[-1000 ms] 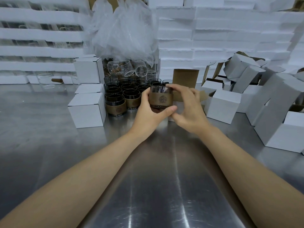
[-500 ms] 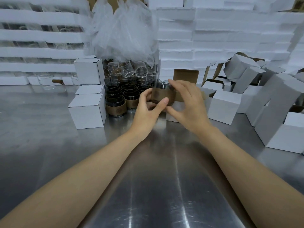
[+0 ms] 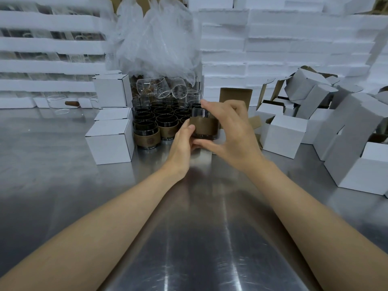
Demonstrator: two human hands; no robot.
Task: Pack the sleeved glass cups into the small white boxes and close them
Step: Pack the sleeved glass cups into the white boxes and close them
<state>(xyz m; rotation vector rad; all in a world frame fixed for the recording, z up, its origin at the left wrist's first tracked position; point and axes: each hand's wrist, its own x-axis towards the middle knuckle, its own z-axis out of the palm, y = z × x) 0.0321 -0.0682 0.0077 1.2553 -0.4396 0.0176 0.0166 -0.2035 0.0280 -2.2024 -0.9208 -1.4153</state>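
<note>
Behind the held cup (image 3: 204,127), sleeved cups (image 3: 147,139) crowd between white boxes (image 3: 110,141).

cup (image 3: 204,125) partly covered, rightmost box (image 3: 367,175) — cropped

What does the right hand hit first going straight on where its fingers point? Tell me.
Gripping the held cup, the right hand points left; it would likely meet the standing sleeved cups first, though depth is unclear.

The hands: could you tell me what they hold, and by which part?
One sleeved glass cup: the left hand grips its brown sleeve, the right hand spans rim and base.
</note>
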